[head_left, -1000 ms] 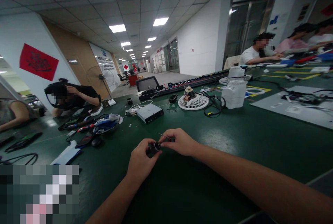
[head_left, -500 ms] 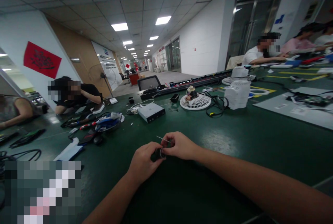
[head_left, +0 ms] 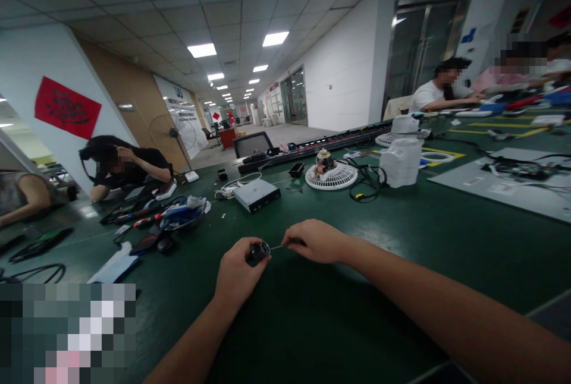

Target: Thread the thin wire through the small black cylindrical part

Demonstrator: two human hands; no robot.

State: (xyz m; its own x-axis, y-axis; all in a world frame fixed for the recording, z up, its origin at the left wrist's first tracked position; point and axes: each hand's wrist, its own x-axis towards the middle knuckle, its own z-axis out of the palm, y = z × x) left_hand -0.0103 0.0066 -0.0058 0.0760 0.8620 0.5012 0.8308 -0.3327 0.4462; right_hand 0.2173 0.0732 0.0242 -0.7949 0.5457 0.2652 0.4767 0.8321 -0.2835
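My left hand (head_left: 238, 271) is closed around a small black cylinder (head_left: 259, 252), gripped between thumb and fingers. A pale ring shows on the cylinder's end, which faces right. From the pinched fingers of my right hand (head_left: 314, 241) a thin metal rod (head_left: 276, 247) points left. Its tip is at the ringed end of the cylinder; whether it sits inside or only touches, I cannot tell. The rod's other end is hidden in my right hand. Both hands are above the green tabletop (head_left: 285, 318).
Beyond my hands are a silver disc drive (head_left: 257, 195), a white round fan grille with a motor (head_left: 331, 175) and a white plastic housing (head_left: 400, 162). Tools and cables lie left around a blue bundle (head_left: 182, 213). A grey panel (head_left: 508, 185) lies right. Other people sit around.
My right hand has moved right, away from my left fingers. The rod, which stuck out up and left above the cylinder, now points at its ringed end. The cylinder has turned and shows more.
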